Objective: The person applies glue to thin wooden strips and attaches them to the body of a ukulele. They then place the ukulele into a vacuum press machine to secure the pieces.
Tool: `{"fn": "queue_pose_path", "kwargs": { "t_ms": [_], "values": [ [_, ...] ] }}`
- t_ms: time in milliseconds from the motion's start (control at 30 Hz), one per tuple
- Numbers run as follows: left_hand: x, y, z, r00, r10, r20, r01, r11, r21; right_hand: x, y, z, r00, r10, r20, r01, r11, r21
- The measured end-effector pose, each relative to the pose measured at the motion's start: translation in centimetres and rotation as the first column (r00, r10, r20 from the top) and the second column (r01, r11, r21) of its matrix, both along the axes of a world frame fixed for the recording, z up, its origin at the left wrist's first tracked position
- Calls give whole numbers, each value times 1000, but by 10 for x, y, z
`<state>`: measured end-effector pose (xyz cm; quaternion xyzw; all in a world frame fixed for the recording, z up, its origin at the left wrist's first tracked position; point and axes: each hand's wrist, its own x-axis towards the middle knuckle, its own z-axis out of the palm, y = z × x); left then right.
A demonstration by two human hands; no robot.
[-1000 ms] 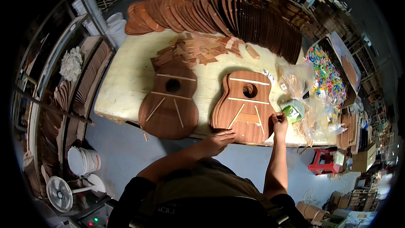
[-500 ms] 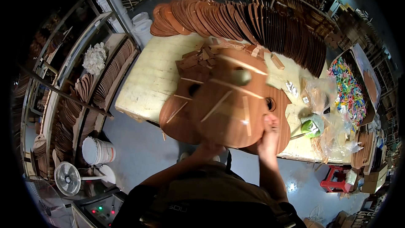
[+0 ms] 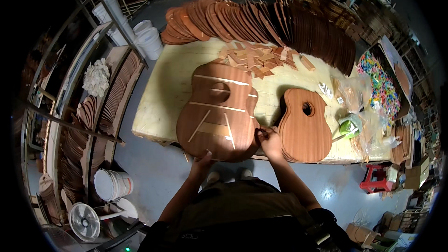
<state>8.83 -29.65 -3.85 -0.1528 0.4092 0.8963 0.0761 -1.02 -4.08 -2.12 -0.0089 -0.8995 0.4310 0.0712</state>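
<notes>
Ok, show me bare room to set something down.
Free: tabletop between its left edge and the braced panel; a narrower strip between that and the unbraced panel.
Crowded: back, wood scraps and a row of boards; right, plastic bags.

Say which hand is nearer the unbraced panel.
Right. The right hand is by the left edge of the unbraced panel; the left hand is farther left, at the braced panel.

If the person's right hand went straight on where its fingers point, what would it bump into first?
Probably the right edge of the overlapping guitar-shaped boards with pale strips, just left of the right hand. It may already be touching them; depth there is unclear.
</notes>
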Motion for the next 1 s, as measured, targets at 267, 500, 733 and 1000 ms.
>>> {"fn": "queue_pose_path", "kwargs": {
  "t_ms": [267,500,733,1000],
  "values": [
    [7,-19,-27,989,-94,-113,100,994,48,14,-17,6,972,190,138,9,559,-829],
    [-1,-18,47,991,-126,54,126,992,0,57,10,18,983,13,184,155,481,-863],
    [-34,-41,87,762,-642,-89,641,727,247,191,15,59,822,-557,118,325,288,-901],
    [-2,-21,70,190,-981,-36,979,186,83,514,-159,76,34,-999,13,611,11,-792]
  ]
}}
